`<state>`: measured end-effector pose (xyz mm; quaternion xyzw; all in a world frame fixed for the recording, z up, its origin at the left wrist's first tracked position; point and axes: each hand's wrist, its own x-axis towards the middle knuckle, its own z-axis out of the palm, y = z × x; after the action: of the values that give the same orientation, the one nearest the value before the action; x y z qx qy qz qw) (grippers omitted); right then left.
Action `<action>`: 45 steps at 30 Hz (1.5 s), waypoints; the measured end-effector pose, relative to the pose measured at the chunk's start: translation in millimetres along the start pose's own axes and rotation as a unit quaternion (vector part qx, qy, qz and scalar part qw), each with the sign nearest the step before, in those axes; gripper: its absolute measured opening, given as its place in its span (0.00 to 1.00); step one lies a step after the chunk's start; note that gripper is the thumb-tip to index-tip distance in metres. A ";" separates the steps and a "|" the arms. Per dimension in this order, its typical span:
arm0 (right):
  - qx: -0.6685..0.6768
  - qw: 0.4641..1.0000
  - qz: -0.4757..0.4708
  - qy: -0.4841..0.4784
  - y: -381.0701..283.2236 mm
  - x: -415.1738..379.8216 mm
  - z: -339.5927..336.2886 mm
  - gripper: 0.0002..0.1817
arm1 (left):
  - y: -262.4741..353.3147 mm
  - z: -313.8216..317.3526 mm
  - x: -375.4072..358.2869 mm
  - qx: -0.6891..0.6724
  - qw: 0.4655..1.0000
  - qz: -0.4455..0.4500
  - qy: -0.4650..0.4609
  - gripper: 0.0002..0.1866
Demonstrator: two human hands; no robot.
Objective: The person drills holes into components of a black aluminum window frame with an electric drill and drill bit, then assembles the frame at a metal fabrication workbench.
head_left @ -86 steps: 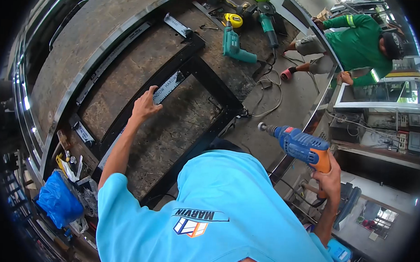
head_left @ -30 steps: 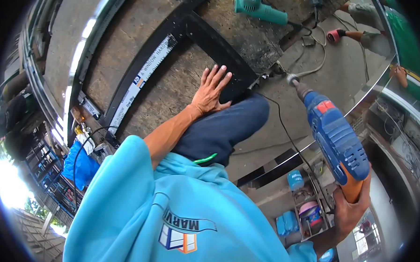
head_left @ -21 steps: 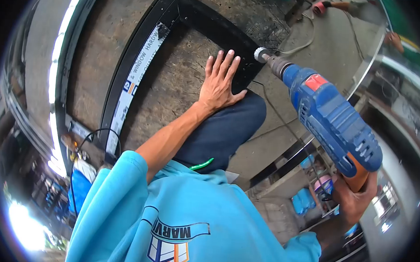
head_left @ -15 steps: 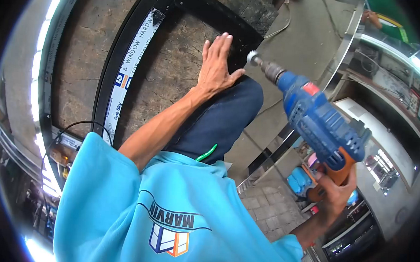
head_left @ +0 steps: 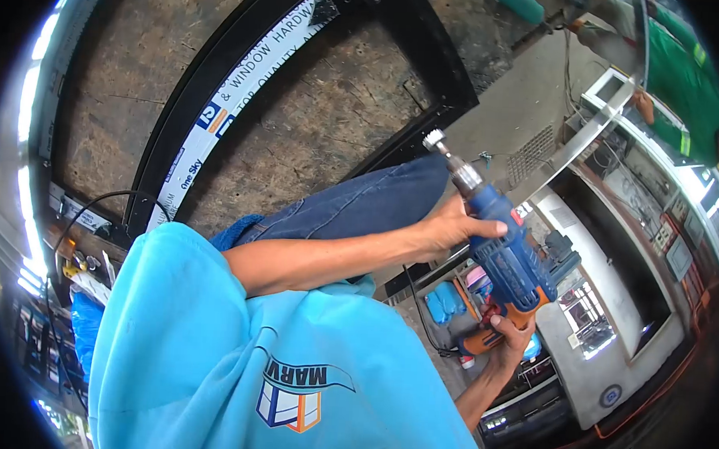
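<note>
A blue and orange power drill [head_left: 506,259] with a small toothed hole saw [head_left: 434,139] in its chuck points up and to the left. My right hand [head_left: 511,334] is wrapped round its orange handle. Nearer the chuck, my left hand [head_left: 449,231] grips the body, thumb on top and fingers hidden underneath. The hole saw overlaps the near corner of a black window or door frame [head_left: 455,96] in this view. White printed protective tape [head_left: 237,91] runs along one side of that frame.
Under the frame is a worn wooden worktop [head_left: 333,103]. A black cable [head_left: 112,202] crosses at left. My bent knee [head_left: 361,192] is beside the frame's corner. Another person in a green top [head_left: 678,102] is at upper right. Blue items [head_left: 444,302] are below the drill.
My left hand has left the frame area and taken hold of the drill body. The drill has moved left and down in view. My view has shifted, and the knee now points more sideways.
</note>
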<state>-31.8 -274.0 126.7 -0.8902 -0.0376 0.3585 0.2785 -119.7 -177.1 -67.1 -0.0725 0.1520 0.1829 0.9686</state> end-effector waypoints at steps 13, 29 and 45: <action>0.000 0.997 0.077 0.031 -3.6 15.0 5.3 0.34 | -16.2 -11.7 13.3 0.057 0.989 0.028 0.135 0.49; -0.085 0.991 0.064 0.087 -53.9 -16.5 49.8 0.34 | 12.5 -13.8 4.1 -0.010 0.998 -0.031 0.045 0.60; -0.224 0.966 0.010 0.126 -71.7 -65.0 54.4 0.41 | 41.8 -2.6 -15.7 -0.195 0.978 -0.074 0.004 0.36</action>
<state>-106.2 -205.4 172.4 -0.9682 -0.0721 0.2286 0.0708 -150.1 -144.3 -68.0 -0.2715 0.1119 0.1364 0.9461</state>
